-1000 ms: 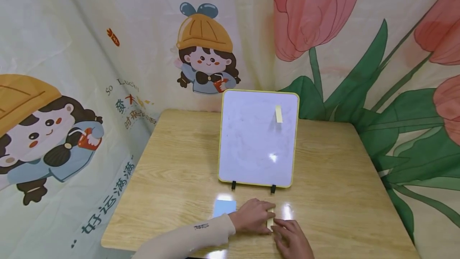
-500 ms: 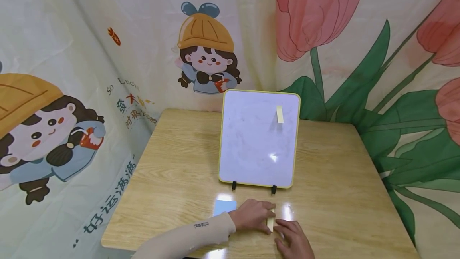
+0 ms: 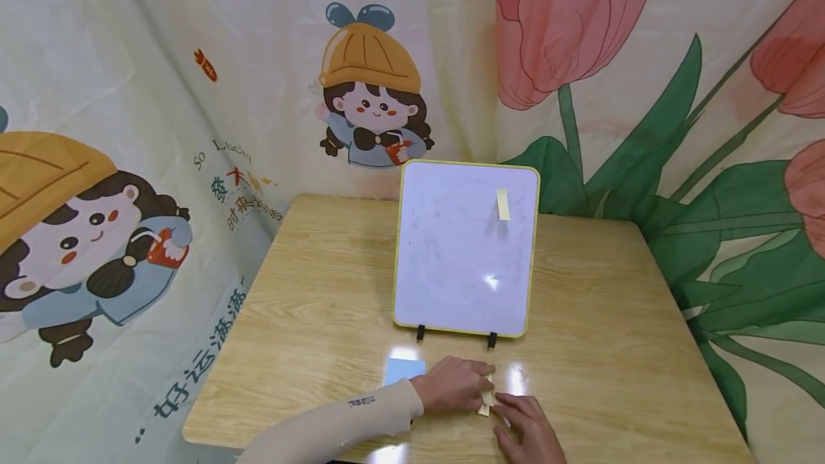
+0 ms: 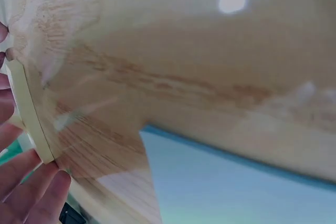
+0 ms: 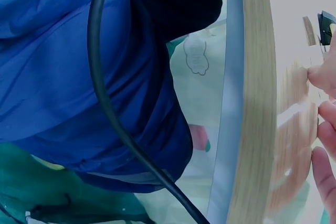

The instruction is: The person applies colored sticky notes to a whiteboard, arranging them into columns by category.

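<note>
A narrow pale-yellow sticky note pad lies on the table in front of the whiteboard. My left hand reaches across and grips it, the fingers near its far end and the thumb nearer me. In the left wrist view the pad's thick side shows between the fingertips. My right hand rests at the pad's right edge, fingertips touching its near part, thumb and fingers apart. The paper there looks skewed and slightly raised. In the right wrist view the right fingers show only at the frame's edge.
An upright whiteboard with a yellow rim stands on black feet behind the hands. One pale-yellow strip sticks to its upper right. A blue sticky note pad lies left of the hands, partly under the left forearm. Printed curtains enclose the wooden table.
The right fingertips and thumb have drawn slightly apart at the pad's near end, and the paper there has shifted from straight to skewed. The left hand has stayed in place.
</note>
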Motion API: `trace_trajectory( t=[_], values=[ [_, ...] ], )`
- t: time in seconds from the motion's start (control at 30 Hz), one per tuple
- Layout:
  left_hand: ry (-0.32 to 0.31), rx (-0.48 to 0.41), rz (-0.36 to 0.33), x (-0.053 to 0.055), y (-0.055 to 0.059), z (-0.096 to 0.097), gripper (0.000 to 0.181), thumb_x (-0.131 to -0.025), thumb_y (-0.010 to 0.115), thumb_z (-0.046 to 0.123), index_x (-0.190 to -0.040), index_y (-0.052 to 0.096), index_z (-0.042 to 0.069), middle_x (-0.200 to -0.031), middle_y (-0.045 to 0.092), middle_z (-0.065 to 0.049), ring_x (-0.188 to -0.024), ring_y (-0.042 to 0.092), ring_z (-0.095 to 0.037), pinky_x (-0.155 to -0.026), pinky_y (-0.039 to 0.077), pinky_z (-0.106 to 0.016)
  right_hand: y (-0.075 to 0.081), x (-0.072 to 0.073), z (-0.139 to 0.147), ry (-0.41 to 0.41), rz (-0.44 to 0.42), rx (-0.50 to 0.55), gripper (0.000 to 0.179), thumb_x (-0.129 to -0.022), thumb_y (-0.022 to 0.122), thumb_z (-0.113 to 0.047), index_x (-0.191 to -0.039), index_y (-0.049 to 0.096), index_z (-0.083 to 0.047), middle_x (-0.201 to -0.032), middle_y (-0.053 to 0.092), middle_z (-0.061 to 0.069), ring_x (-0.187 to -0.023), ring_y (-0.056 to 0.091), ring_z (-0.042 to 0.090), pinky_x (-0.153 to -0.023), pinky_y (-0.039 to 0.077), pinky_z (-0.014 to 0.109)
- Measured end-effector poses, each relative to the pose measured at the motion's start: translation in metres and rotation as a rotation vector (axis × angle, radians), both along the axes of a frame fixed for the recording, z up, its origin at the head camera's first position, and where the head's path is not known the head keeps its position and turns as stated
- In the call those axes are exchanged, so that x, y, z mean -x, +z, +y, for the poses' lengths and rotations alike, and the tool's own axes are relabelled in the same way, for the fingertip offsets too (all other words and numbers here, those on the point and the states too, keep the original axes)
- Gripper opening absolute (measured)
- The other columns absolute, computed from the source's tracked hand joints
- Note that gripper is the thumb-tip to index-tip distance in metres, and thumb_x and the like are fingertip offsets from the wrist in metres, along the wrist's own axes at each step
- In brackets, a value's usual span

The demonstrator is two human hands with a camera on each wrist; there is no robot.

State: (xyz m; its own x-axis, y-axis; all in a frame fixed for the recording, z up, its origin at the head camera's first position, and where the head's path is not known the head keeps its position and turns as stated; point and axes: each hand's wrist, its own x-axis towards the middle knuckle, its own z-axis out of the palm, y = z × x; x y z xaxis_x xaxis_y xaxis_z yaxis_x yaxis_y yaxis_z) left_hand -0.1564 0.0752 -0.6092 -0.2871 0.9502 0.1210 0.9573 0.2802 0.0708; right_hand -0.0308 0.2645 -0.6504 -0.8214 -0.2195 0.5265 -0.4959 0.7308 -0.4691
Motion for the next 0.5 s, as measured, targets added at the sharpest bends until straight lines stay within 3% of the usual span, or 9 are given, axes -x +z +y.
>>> trace_trajectory(
  t=[0.1, 0.2, 0.33, 0.5],
  values=[
    [0.001, 0.004, 0.018, 0.001, 0.002, 0.001, 0.022, -0.091, 0.064, 0.027, -0.110, 0.074, 0.029, -0.123, 0.064, 0.005, -0.102, 0.063, -0.005, -0.061, 0.050, -0.016, -0.002, 0.002, 0.003, 0.025, 0.016, -0.020, 0.045, -0.060, 0.086, -0.009, -0.103, 0.075, -0.013, -0.116, 0.066, 0.000, -0.100, 0.056, 0.014, -0.089, 0.036, 0.012],
    [0.006, 0.003, 0.034, 0.002, 0.002, 0.001, 0.020, -0.094, 0.063, 0.027, -0.110, 0.074, 0.031, -0.126, 0.063, 0.006, -0.109, 0.061, -0.006, -0.069, 0.052, -0.016, -0.006, 0.005, 0.005, 0.086, 0.066, -0.020, 0.036, -0.072, 0.081, -0.015, -0.107, 0.074, -0.011, -0.116, 0.065, 0.002, -0.099, 0.056, 0.015, -0.088, 0.037, 0.015],
    [0.005, -0.006, 0.033, 0.002, -0.001, 0.000, 0.019, -0.094, 0.064, 0.027, -0.110, 0.075, 0.031, -0.125, 0.064, 0.007, -0.109, 0.062, -0.005, -0.067, 0.052, -0.016, -0.012, 0.010, 0.004, 0.200, 0.200, -0.029, 0.025, -0.090, 0.064, -0.021, -0.109, 0.073, -0.007, -0.114, 0.066, 0.008, -0.095, 0.058, 0.019, -0.083, 0.042, 0.024],
    [0.008, -0.024, 0.000, 0.002, -0.002, 0.000, 0.019, -0.095, 0.063, 0.026, -0.109, 0.075, 0.030, -0.124, 0.064, 0.008, -0.110, 0.061, -0.004, -0.067, 0.052, -0.016, -0.013, 0.012, 0.001, 0.258, 0.280, -0.098, 0.029, -0.097, 0.051, -0.023, -0.107, 0.074, -0.009, -0.115, 0.067, 0.008, -0.094, 0.058, 0.020, -0.079, 0.044, 0.029]
  ],
)
